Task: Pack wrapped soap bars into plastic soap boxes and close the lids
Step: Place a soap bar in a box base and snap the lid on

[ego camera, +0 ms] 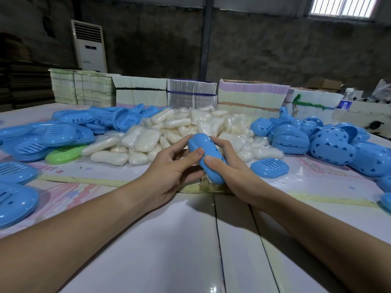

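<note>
Both my hands grip one blue plastic soap box [201, 144] just above the table, in front of the soap pile. My left hand [171, 172] holds its left side with the thumb pressed on top. My right hand [228, 166] holds its right side, thumb beside the left thumb. The box looks closed; whatever is inside is hidden. Behind it lies a heap of wrapped white soap bars [169, 132]. Loose blue lids [57, 132] are piled at the left. Closed blue boxes with heart-shaped holes [332, 144] are heaped at the right.
A single blue lid [269, 167] lies just right of my right hand, a green lid [63, 156] at the left. Stacks of flat cartons [190, 95] line the table's back. A water bottle [343, 105] stands at the far right. White table surface [190, 240] lies near me.
</note>
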`<action>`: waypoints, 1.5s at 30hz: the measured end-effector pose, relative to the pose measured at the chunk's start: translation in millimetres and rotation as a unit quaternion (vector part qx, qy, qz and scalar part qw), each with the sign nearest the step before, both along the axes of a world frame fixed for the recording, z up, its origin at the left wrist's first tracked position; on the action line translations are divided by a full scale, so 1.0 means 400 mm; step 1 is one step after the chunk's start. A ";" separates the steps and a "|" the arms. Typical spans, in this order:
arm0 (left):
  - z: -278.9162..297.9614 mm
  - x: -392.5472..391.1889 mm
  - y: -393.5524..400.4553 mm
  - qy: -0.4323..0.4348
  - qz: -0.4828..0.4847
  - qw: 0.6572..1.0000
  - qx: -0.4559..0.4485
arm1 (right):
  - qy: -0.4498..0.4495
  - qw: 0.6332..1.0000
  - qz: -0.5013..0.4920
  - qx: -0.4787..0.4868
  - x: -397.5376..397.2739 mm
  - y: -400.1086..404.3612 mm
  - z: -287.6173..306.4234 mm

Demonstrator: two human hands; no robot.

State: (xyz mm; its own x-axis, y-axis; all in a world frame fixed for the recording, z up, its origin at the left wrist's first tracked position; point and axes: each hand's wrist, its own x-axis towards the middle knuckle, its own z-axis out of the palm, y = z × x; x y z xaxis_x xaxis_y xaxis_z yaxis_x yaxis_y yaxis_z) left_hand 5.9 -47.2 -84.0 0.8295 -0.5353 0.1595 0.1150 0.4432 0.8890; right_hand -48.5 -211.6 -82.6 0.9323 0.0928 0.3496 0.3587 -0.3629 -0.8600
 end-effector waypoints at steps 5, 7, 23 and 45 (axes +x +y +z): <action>0.009 -0.016 -0.001 -0.034 0.000 0.999 0.042 | -0.017 0.999 -0.024 -0.035 -0.007 -0.005 0.008; 0.011 -0.020 -0.003 -0.042 -0.004 0.998 0.055 | -0.019 0.998 -0.028 -0.056 -0.007 -0.006 0.009; 0.022 -0.004 -0.008 0.046 0.018 0.999 0.022 | -0.119 0.956 -0.130 -0.235 -0.003 -0.024 0.008; 0.020 0.035 0.014 0.011 0.028 0.996 0.086 | -0.017 0.995 -0.087 0.048 0.004 -0.071 0.031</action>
